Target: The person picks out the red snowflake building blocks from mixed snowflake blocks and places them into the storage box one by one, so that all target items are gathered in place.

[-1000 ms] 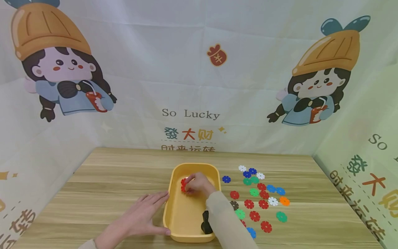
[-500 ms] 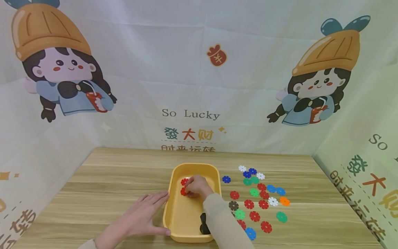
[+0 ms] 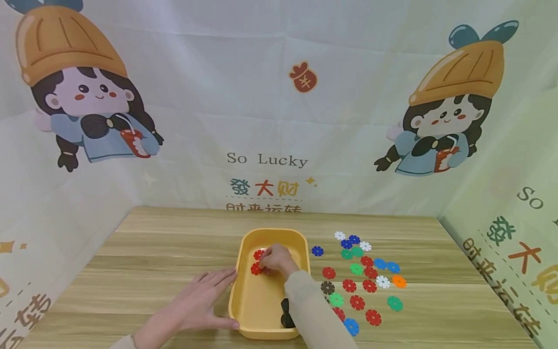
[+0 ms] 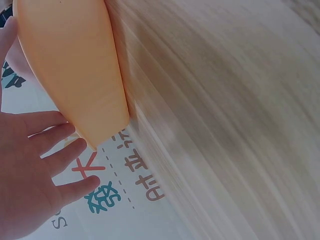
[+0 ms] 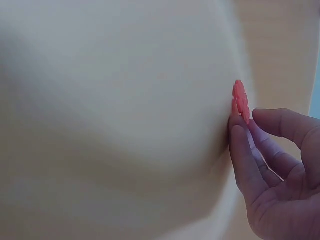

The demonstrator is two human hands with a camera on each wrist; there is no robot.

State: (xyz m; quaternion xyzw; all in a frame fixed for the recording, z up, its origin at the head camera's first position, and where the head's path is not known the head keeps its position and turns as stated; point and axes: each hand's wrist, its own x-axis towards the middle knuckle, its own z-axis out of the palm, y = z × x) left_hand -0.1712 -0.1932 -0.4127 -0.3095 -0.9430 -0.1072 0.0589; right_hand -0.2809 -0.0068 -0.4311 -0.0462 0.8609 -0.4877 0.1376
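Near the far left of the yellow tray (image 3: 257,305), two red snowflake discs (image 3: 256,268) lie side by side on its floor. My right hand (image 3: 278,261) reaches in, its fingertips right at the nearer disc. In the right wrist view the red discs (image 5: 241,101) show nearly edge-on at the index fingertip, and the thumb stands slightly apart from them. Spread fingers of my left hand (image 3: 200,300) rest against the tray's left side, the thumb at its near left corner. The left wrist view shows this hand (image 4: 30,170) with its fingertips along the tray's rim.
A black object (image 3: 286,314), partly hidden by the right sleeve, is at the tray's near right. Several loose snowflake discs in red, blue, green, white and brown, with one orange disc (image 3: 398,281), lie scattered on the wooden table (image 3: 174,242) to the right. A printed cloth (image 3: 209,121) stands behind.
My right hand has drawn back slightly to the right, uncovering more of the two red discs. The nearer disc has shifted a little left. My left hand has stayed put.
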